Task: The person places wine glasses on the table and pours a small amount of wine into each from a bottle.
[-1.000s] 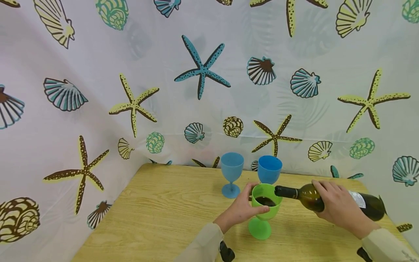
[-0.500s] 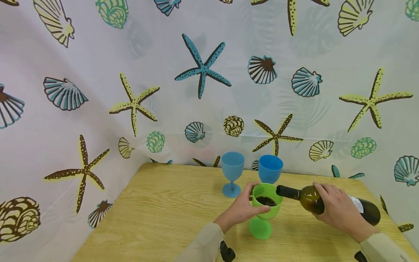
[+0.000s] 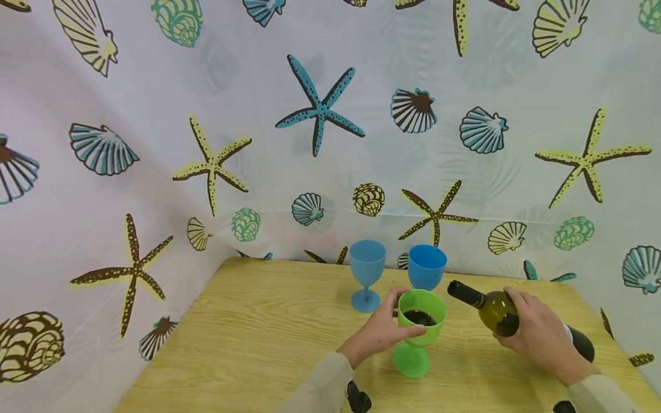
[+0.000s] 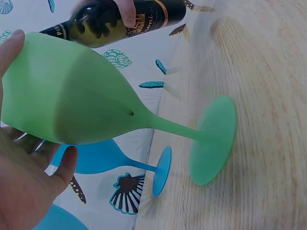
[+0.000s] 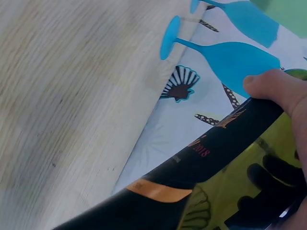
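Note:
A green goblet (image 3: 421, 330) with dark liquid in its bowl stands upright on the wooden table. My left hand (image 3: 379, 331) grips its bowl, thumb across the near side. In my right hand (image 3: 539, 335) is a dark wine bottle (image 3: 497, 312), held round its shoulder and tilted. The bottle's mouth points up and left, just right of the goblet's rim and apart from it; no stream of liquid shows. The right wrist view shows the bottle's black label (image 5: 211, 143) close up, the thumb (image 5: 271, 86) lying over the glass.
Behind the green goblet stand a light blue goblet (image 3: 367, 264) and a darker blue goblet (image 3: 426, 268), near the table's back edge. A white curtain (image 3: 258, 172) printed with shells and starfish hangs behind and beside the wooden table (image 3: 258, 327).
The bottle's neck has moved away from the green goblet's rim, to the right and up, and its base has dropped. My left hand and the goblet have stayed in place.

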Demonstrator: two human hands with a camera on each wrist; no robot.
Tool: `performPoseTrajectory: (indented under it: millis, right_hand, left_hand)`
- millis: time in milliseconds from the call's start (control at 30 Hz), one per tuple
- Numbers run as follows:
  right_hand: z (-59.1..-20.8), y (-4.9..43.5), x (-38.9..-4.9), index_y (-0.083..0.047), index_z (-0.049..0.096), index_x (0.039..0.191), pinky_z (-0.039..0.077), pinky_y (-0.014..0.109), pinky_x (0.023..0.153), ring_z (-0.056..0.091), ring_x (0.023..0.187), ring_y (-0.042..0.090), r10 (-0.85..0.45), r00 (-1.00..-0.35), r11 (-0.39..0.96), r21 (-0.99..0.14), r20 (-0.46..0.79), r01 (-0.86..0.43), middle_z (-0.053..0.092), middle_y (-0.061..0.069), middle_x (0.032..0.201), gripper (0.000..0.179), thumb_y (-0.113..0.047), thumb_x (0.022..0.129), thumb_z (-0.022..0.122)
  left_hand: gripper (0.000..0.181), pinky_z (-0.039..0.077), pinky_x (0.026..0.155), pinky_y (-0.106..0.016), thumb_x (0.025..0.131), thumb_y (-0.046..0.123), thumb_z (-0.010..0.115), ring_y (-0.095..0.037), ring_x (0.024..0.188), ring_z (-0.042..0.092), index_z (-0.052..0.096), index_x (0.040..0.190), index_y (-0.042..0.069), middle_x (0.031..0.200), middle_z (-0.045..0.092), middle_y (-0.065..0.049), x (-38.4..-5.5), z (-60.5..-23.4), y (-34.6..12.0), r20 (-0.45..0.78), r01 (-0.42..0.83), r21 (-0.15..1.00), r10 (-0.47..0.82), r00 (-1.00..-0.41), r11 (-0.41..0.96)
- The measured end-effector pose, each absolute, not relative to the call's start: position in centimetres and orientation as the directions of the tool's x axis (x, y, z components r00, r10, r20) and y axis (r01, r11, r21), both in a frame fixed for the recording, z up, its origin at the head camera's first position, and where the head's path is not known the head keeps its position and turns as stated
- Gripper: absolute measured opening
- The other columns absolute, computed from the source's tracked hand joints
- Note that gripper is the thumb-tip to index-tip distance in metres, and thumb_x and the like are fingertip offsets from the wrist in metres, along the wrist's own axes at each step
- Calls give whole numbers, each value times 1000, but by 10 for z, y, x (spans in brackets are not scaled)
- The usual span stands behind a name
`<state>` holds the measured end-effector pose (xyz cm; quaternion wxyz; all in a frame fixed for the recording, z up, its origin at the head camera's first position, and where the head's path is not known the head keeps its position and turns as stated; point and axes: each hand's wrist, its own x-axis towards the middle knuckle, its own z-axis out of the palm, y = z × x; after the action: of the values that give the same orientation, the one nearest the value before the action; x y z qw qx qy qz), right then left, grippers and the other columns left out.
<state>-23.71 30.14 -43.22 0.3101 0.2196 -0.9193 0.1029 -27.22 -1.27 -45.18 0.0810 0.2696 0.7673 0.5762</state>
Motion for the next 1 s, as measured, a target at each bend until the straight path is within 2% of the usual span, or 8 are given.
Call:
performPoseTrajectory:
  millis: [267,533,733,1000]
  right_hand:
    - [-425,300,-233,9,42,129,48,55,67,56,88,41,-146,-794,863,-316,590,-394,54,25,107,89,-14,57,90]
    - [-424,299,-234,3,40,133,48,57,68,57,90,44,35,-819,792,-515,573,-327,54,26,111,86,-18,65,88]
    - [-420,297,-234,-2,34,138,47,60,72,56,96,46,206,-863,700,-686,462,-200,53,29,115,85,-28,73,83]
    - [-423,293,-237,-4,27,142,41,60,86,49,109,44,345,-869,555,-824,355,-116,48,28,125,89,-26,75,81]
  left_hand:
    - [73,39,96,-39,85,31,72,-15,121,44,31,144,21,131,46,5,-272,-453,-12,177,308,932,503,-846,191]
    - [74,39,96,-39,85,30,72,-15,122,43,29,145,21,133,45,5,-272,-453,-11,175,302,937,510,-842,177]
    - [75,39,96,-39,85,29,72,-15,123,43,28,146,21,134,45,5,-272,-453,-11,178,304,937,512,-840,173]
    - [72,40,95,-39,84,27,73,-14,118,46,33,144,23,129,49,6,-274,-455,-12,191,307,938,496,-847,163]
